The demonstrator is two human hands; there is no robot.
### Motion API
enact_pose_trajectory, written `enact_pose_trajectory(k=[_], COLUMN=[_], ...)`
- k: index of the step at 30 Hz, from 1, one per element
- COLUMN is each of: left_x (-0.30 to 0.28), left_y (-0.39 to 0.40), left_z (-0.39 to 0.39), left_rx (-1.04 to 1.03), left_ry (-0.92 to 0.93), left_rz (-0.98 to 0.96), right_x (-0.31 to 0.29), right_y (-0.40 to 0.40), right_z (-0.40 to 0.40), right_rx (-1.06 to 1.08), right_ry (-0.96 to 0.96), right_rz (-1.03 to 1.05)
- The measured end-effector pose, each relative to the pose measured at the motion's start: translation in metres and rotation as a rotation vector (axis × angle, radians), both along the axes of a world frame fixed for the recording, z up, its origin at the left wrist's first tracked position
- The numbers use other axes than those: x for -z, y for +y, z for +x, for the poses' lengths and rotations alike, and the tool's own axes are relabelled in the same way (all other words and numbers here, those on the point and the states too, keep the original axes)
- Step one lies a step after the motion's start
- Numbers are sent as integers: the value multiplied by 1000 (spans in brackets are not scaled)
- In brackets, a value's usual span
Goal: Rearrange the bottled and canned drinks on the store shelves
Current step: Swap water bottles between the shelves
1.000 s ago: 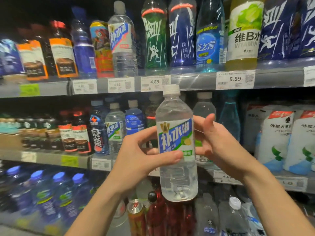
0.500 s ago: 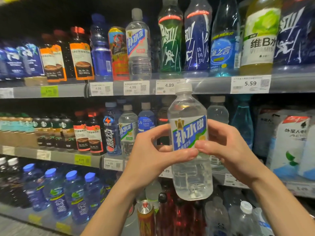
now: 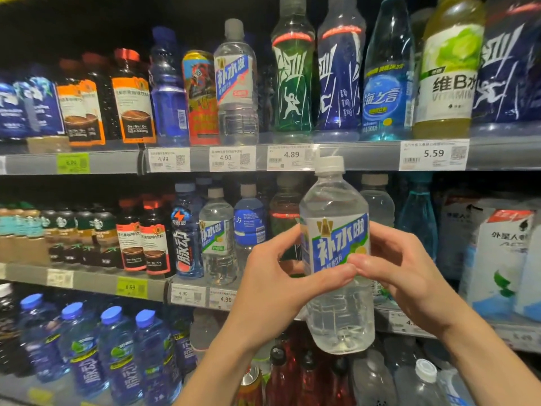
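Note:
A clear water bottle (image 3: 336,227) with a white cap and a blue-and-green label stands upright in the air in front of the middle shelf. My left hand (image 3: 281,285) wraps its left side, thumb across the label. My right hand (image 3: 404,276) grips the right side, its thumb meeting the left thumb on the label. Two matching clear bottles stand on the shelves: one on the top shelf (image 3: 236,83), one on the middle shelf (image 3: 217,238).
Top shelf (image 3: 360,155) carries green, blue and yellow bottles and a can (image 3: 200,98). Middle shelf (image 3: 87,281) has dark coffee bottles, blue drinks and white pouches (image 3: 497,259) at right. Blue-capped bottles (image 3: 117,353), red bottles and a can stand below.
Both hands with the bottle have shifted right and slightly down in view as my head turned left. The right thumb has closed onto the label beside the left thumb.

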State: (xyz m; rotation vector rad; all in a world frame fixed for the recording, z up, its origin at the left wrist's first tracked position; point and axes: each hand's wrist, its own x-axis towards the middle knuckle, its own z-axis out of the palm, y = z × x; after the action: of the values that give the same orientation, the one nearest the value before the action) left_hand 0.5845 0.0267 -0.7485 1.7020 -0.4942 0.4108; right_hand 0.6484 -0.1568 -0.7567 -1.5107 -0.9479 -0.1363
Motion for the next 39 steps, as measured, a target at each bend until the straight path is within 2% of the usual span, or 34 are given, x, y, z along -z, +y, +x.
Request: enact_pose_trajectory(k=[8, 13, 18, 23, 28, 32, 36, 39], left_x=[3, 8, 12, 18, 19, 16, -5, -42], left_y=[-8, -19, -33, -45, -54, -65, -90, -110], left_z=[11, 21, 31, 38, 39, 38, 41, 35], left_rx=[21, 53, 54, 32, -31, -112, -127, -120], left_ry=[-34, -49, -90, -113, -160, -179, -97, -113], left_rz=[31, -22, -94, -154, -124, -98, -67, 21], right_x=[3, 5, -1, -6, -17, -33, -55, -90], right_y=[-13, -19, -31, -35, -36, -29, -34, -50], right_z=[5, 11, 8, 1, -11, -29, -39, -47], right_rx=[23, 106, 128, 182, 155, 327, 603, 723], right_ry=[20, 57, 113, 62, 263, 205, 269, 366], right_rz=[-7, 79, 59, -18, 15, -81, 1, 15])
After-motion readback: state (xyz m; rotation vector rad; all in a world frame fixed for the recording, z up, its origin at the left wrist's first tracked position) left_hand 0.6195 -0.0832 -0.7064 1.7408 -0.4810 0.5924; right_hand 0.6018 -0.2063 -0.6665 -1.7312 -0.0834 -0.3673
